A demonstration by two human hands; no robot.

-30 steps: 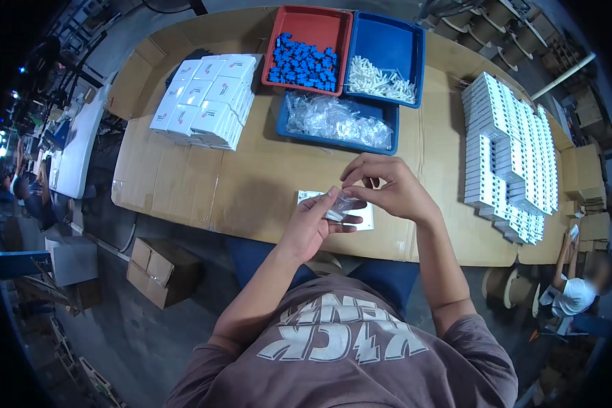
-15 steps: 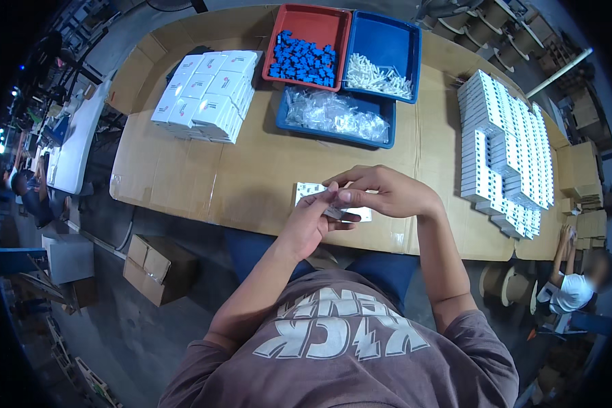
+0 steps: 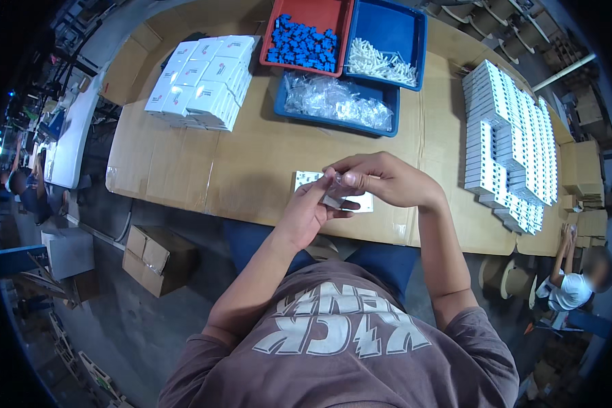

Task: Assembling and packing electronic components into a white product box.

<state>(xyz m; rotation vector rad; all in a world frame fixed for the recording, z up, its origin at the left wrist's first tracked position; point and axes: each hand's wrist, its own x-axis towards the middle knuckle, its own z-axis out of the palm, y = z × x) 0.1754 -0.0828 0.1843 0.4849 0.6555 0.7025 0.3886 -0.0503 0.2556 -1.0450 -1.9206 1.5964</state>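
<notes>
1. Head view, workpiece: a small clear plastic bag is between the person's two hands, above the near edge of the cardboard-covered table.
2. Left hand: thumb and fingers are clamped on the bag from the left; the lower fingers extend beneath it.
3. Right hand: thumb and forefinger are pinched together on the bag's upper end; the remaining fingers are curled, partly hidden.
4. Beneath the hands: a flat white printed piece lies on the table, partly covered.
5. Beyond the hands: a blue tray contains clear plastic packaging.
6. Behind that tray: a red tray contains small blue parts; beside it, a second blue tray contains white plug-like pieces.
7. Table left: stacked white boxes.
8. Table right: rows of white cartons.
</notes>
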